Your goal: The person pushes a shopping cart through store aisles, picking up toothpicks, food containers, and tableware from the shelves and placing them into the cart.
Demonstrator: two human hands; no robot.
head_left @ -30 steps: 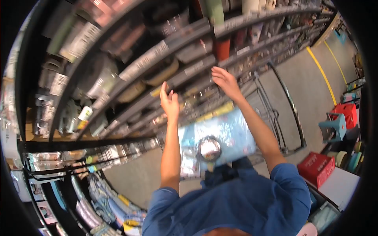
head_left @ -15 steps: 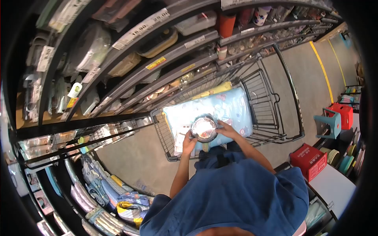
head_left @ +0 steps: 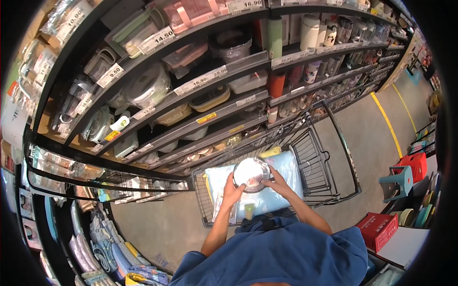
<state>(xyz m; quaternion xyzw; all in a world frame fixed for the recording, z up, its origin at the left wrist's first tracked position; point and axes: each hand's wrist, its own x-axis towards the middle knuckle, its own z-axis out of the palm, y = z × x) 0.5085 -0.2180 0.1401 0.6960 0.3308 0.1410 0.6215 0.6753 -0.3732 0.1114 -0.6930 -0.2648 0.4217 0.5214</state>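
Observation:
A round container (head_left: 251, 172) with a dark rim and a shiny, glaring top is held between both of my hands above the shopping cart (head_left: 315, 164). My left hand (head_left: 233, 193) grips its left side, the thumb on the near edge. On the right side, my right hand (head_left: 276, 183) curls around the rim, thumb toward the front. Glare hides what the top looks like. Under the container, a pale blue plastic-wrapped package (head_left: 286, 190) lies in the cart, with a yellow item (head_left: 271, 151) along its far side. A small greenish item (head_left: 249, 210) sits at the package's near edge.
Store shelves (head_left: 200, 119) with lidded containers and price tags curve along the far side. Folded textiles (head_left: 107, 238) are stacked at lower left. A red box (head_left: 378, 232), a teal stool (head_left: 397, 183) and a red stool (head_left: 414, 167) stand at the right.
The container has been raised toward the shelves and tilted, its top now catching more light. My view has lifted, showing more of the upper shelves.

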